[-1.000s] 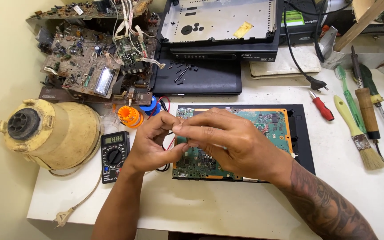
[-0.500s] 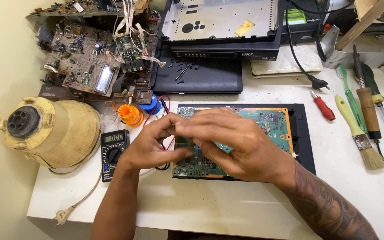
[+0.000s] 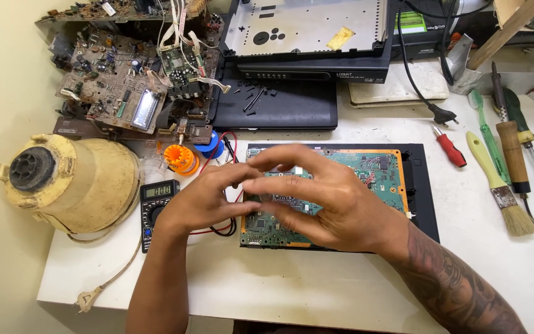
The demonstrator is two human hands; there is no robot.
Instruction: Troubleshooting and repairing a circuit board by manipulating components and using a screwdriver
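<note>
- Both hands meet just above the green circuit board [image 3: 378, 176], which sits in a black tray-like case half [image 3: 424, 204] at the middle of the white table [image 3: 316, 291].
- The left hand [image 3: 202, 201] has its fingers curled in and its fingertips press against the right hand's; whether it pinches anything small I cannot tell.
- The right hand [image 3: 326, 204] arches over the board with its fingers spread and bent, nothing visibly gripped.
- Left of the hands lies a black multimeter [image 3: 156, 207] with a grey display, its red and black leads [image 3: 220, 229] looping under the left wrist.
- Behind it stand an orange solder spool [image 3: 179, 158] and a blue one [image 3: 208, 148].
- At far left is a grimy cream blender base [image 3: 72, 182], its cord trailing to the table edge.
- At the back a bare metal chassis [image 3: 307, 28] carries a yellow sticker [image 3: 340, 38]; a green label [image 3: 410, 21] shows on the black box beside it.
- At right lie a red-handled screwdriver [image 3: 449, 148], a green toothbrush [image 3: 483, 120] and a paintbrush [image 3: 499, 185].
</note>
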